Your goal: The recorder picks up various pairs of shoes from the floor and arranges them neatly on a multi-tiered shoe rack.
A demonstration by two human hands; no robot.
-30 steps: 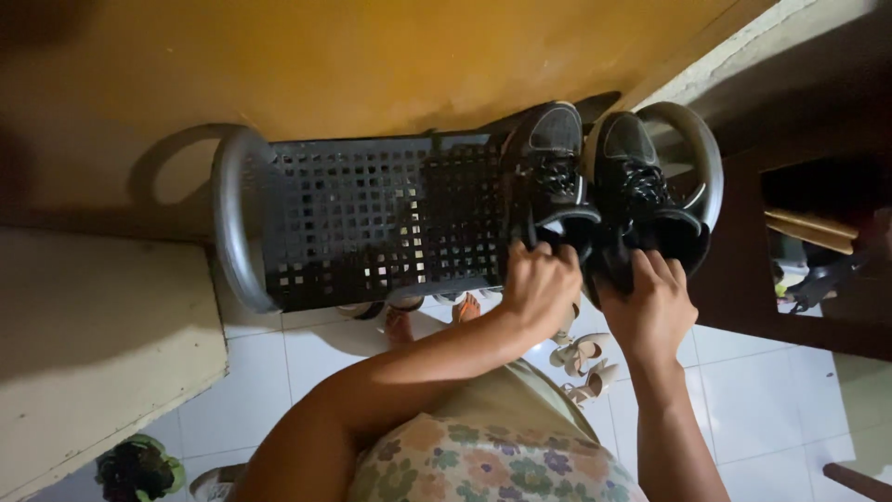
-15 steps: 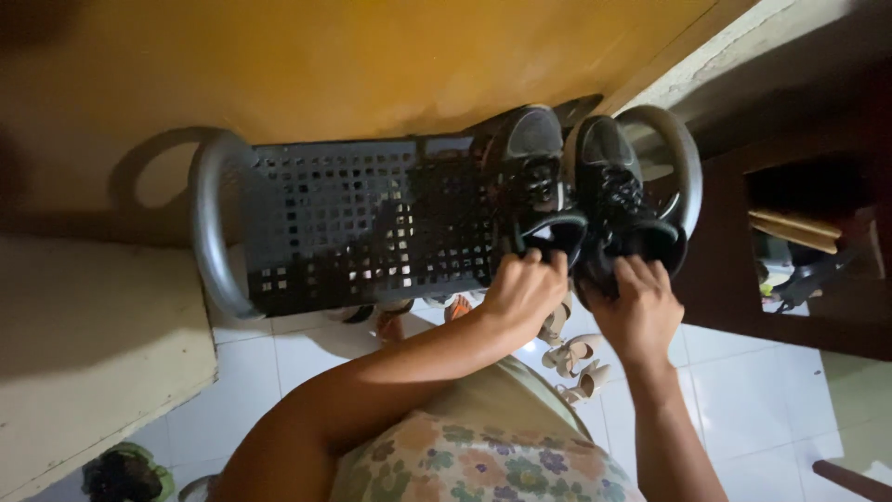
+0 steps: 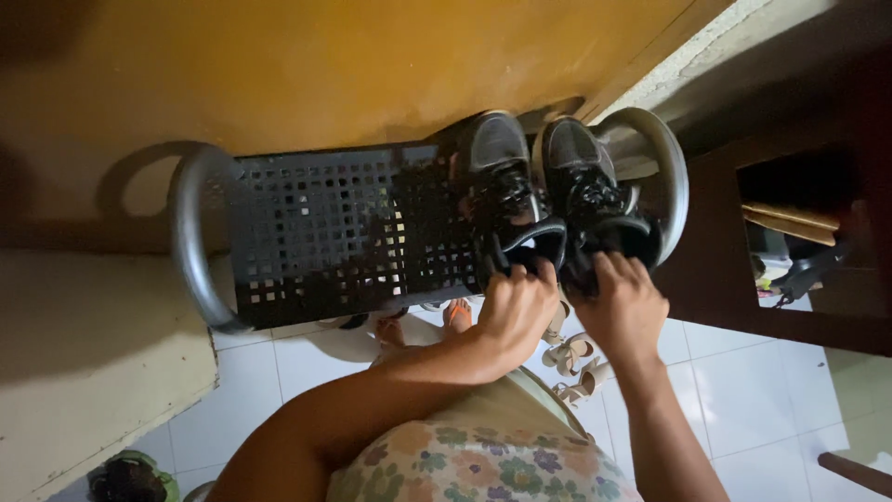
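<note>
- Setting a pair of black shoes on the top shelf of a perforated black shoe rack (image 3: 334,232) is the work I read here; both shoes sit side by side at the rack's right end, toes toward the yellow wall (image 3: 325,65), heels toward me
- my left hand (image 3: 518,311) is curled around the heel of the left black shoe (image 3: 506,191); fingers wrapped over the collar, closed on it rather than spread
- my right hand (image 3: 624,307) grips the heel of the right black shoe (image 3: 585,191) the same way; fingertips hooked on the back rim, thumb side hidden, so how firm the grip is I cannot tell
- the right shoe lies just beside the grey looped side frame (image 3: 671,177) of the rack, close to touching; the two shoes appear to touch each other
- I judge the step as the final seating of the pair; soles look down on the shelf, heels near or slightly over the front edge
- the next move, as I judge it, calls for a small push toward the wall to square the heels, then loosening both grips without dragging the shoes back
- light-coloured sandals (image 3: 571,358) lie on the white tiled floor (image 3: 743,390) below; a lower tier is mostly hidden.
</note>
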